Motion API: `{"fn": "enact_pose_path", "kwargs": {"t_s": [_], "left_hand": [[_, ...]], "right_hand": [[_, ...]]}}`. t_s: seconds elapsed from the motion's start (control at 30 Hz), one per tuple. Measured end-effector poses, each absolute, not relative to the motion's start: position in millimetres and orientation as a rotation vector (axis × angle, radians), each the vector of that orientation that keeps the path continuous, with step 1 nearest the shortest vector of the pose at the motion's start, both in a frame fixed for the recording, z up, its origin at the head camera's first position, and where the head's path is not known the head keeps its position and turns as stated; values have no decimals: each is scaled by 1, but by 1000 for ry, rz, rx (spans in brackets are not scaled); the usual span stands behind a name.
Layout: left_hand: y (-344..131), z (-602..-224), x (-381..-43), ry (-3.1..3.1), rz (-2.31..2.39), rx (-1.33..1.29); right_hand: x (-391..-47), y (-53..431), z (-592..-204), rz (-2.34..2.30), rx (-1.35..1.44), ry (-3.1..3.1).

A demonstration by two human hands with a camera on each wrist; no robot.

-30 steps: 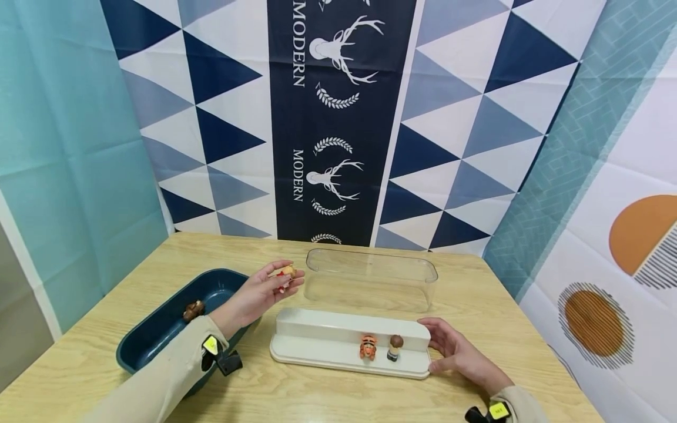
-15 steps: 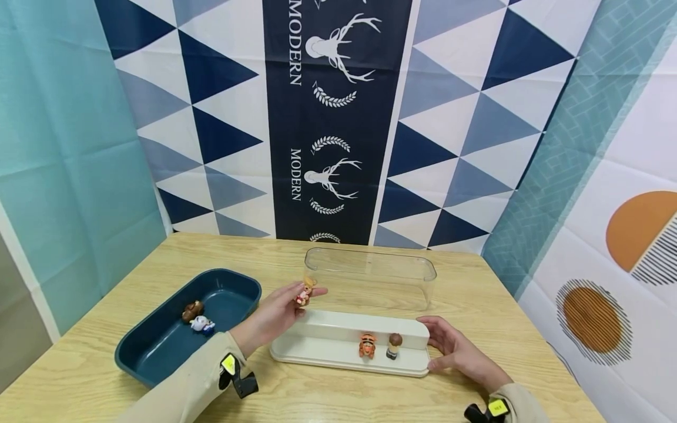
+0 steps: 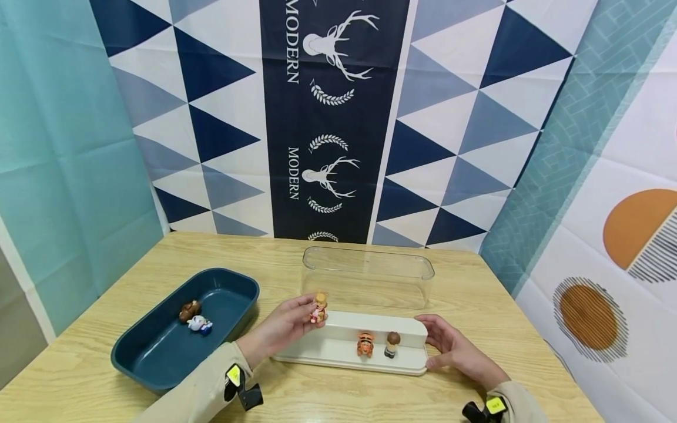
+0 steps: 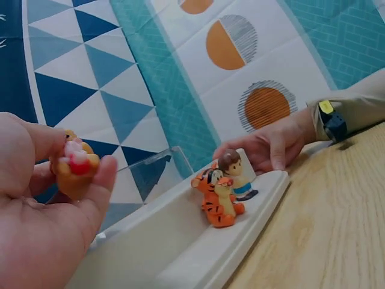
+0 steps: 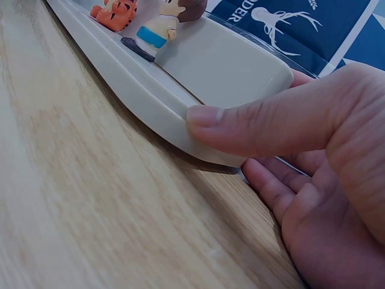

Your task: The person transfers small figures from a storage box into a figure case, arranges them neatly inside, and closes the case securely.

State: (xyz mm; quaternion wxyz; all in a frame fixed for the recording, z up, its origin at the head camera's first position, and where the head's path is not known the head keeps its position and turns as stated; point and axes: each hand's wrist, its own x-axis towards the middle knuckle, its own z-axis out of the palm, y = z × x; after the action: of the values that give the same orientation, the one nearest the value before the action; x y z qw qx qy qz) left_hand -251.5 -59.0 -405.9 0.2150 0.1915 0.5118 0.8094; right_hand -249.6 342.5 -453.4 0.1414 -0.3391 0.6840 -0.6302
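Observation:
My left hand (image 3: 285, 325) pinches a small yellow bear figurine (image 3: 319, 308) with red and pink on it, held above the left half of a white stepped display base (image 3: 304, 351). In the left wrist view the bear figurine (image 4: 76, 180) sits between thumb and fingertips. An orange striped tiger figurine (image 3: 365, 344) and a brown-haired boy figurine (image 3: 392, 345) stand side by side on the base's lower step, right of its middle. My right hand (image 3: 457, 353) grips the base's right end. In the right wrist view its thumb (image 5: 240, 126) presses the front edge, fingers behind the end.
A dark blue tray (image 3: 153, 370) at the left holds a brown figurine (image 3: 188, 311) and a white and blue figurine (image 3: 200, 324). Behind the base stands a clear plastic cover (image 3: 370, 279). Patterned curtains rise beyond the wooden table (image 3: 529, 364).
My left hand has moved right and toward the front with the bear figurine, from beside the tray to over the base. The right hand stays at the base's end.

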Motion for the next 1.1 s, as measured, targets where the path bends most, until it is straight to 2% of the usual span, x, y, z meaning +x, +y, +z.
{"fn": "enact_pose_path", "kwargs": {"t_s": [0.77,1.1], "left_hand": [[-40,-427,-226,1476,2096,590],[-30,-435,-219,1558,2050,487]], "right_hand": [[-252,342,-452,-1807,-946,1986],[-251,345,-452,-1808,-957,1973]]}}
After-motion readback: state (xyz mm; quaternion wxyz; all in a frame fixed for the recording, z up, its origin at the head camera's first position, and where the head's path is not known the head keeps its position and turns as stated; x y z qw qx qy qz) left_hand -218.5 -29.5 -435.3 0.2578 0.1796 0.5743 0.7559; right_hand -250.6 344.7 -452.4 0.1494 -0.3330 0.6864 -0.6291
